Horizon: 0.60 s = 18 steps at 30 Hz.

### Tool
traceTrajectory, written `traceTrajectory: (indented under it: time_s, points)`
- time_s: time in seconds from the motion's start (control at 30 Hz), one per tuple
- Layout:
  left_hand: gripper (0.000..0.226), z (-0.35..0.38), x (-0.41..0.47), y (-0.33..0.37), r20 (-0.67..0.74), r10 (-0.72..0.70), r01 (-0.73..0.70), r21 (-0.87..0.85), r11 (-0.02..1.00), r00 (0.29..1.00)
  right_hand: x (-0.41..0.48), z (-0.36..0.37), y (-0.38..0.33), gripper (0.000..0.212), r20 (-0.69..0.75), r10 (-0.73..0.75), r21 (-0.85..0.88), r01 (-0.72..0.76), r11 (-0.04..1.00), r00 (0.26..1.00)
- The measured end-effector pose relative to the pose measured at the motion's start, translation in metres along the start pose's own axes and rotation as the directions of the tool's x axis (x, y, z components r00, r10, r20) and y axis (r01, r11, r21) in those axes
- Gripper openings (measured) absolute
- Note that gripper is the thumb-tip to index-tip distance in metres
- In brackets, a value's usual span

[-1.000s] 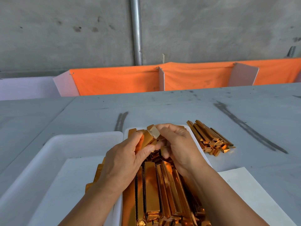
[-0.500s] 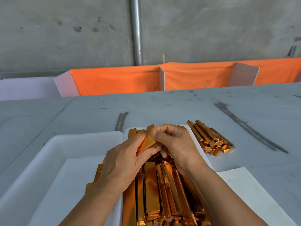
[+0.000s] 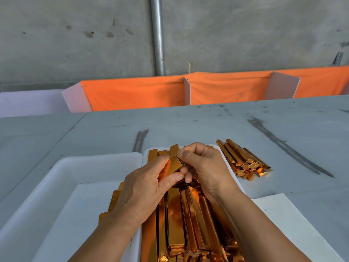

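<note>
Right now both hands meet over the middle of the view, sharing one copper-gold foil card strip [image 3: 174, 164]. The left hand [image 3: 143, 190] grips the strip's lower part, thumb on top and fingers curled underneath. The right hand [image 3: 205, 167] pinches the strip's far end between thumb and curled fingers, so neither hand is spread wide. The strip is tilted, its far end raised, and it is held just above the white tray [image 3: 145, 157] that carries a dense stack of gold strips [image 3: 181, 220] lying lengthwise toward the person. Whether the held strip touches the stack below cannot be told, since the hands cover that spot.

Just left of this tray, touching it, sits a larger white tray [image 3: 75, 167] with a white sheet [image 3: 81, 214] lying in it; a few gold strips poke out from under the left wrist there. To the right, on the grey table [image 3: 188, 125], a small pile of folded gold strips [image 3: 243, 159] lies near the tray's edge. A sheet of paper [image 3: 294, 224] lies on the table beside the right forearm. Beyond the table's far edge hangs orange cloth [image 3: 136, 95] between white divider panels [image 3: 187, 91], with a metal pipe [image 3: 158, 35] running up the concrete wall.
</note>
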State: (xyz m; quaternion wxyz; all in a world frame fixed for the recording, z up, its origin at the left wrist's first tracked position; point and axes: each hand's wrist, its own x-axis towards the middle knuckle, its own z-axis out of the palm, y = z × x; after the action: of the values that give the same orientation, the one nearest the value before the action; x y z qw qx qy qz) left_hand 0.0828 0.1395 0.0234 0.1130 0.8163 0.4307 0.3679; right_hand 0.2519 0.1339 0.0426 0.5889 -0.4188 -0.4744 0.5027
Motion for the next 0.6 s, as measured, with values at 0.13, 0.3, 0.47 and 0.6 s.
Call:
traceTrajectory:
  time_s: [0.13,0.3,0.47,0.6]
  points:
    - [0.051,0.0004,0.0002,-0.0002,0.003,0.002,-0.002,-0.003,1.0,1.0,-0.0008,0.0006,-0.0006,0.008,0.001,0.0,-0.003,0.0,1.0,1.0]
    - [0.048,0.0002,-0.0003,-0.0005,-0.013,0.003,-0.003,0.01,1.0,1.0,-0.0021,0.0006,-0.0015,0.006,0.003,-0.034,-0.049,0.034,0.998,0.999]
    - [0.05,0.0005,0.0003,-0.0014,-0.019,-0.007,0.007,0.017,1.0,1.0,-0.0054,0.0001,-0.0011,0.01,0.003,-0.115,-0.188,0.113,0.976,0.993]
    - [0.044,0.0011,0.0003,-0.0015,-0.041,-0.011,0.011,0.01,1.0,0.999,-0.0063,0.0004,-0.0017,0.018,0.018,-0.098,-0.172,0.1,0.98,0.995]
